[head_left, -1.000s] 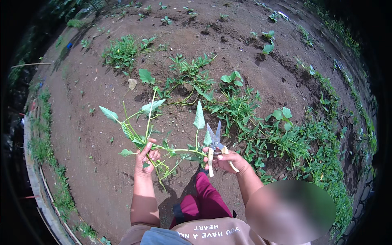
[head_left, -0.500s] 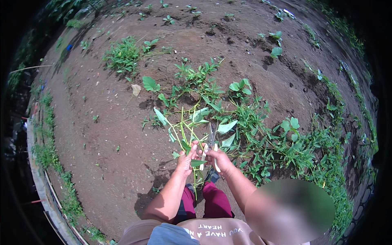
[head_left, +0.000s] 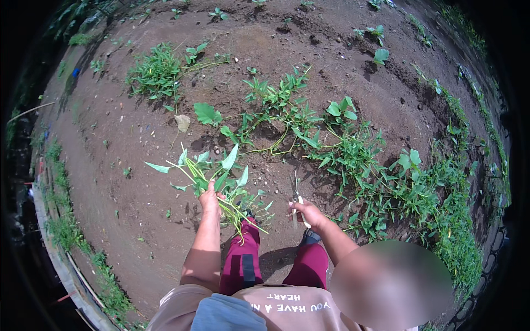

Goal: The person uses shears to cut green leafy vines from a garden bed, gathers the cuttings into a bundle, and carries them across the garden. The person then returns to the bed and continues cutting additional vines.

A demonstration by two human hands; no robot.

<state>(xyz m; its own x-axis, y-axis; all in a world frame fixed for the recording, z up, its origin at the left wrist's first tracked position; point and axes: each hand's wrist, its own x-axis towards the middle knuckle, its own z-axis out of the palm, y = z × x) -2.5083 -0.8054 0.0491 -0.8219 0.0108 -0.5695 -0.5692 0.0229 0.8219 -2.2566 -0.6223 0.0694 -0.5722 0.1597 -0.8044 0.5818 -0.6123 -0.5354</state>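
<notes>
My left hand (head_left: 210, 199) is closed around a bunch of cut green leafy stems (head_left: 227, 161). Pointed leaves fan out above the fist, and the pale stem ends hang toward my left knee. In my right hand (head_left: 310, 214) is a pair of scissors (head_left: 300, 201) with off-white handles, its metal blades pointing away from me over bare soil. The two hands are apart, with the scissors not touching the bunch. Beyond the blades, low vines (head_left: 298, 132) with similar green leaves creep over the ground.
Dense greenery (head_left: 419, 204) spreads along the right side. A leafy clump (head_left: 154, 71) grows at the far left, and a broad-leaved seedling (head_left: 207, 113) stands near a dry tan leaf (head_left: 182, 122). A concrete edging (head_left: 48, 237) curves along the left. Brown soil (head_left: 143, 165) lies between.
My hands have moved apart: the left went left with the stems, the right went slightly right with the scissors. The bunch now tilts sideways, and my legs stand wider apart in view.
</notes>
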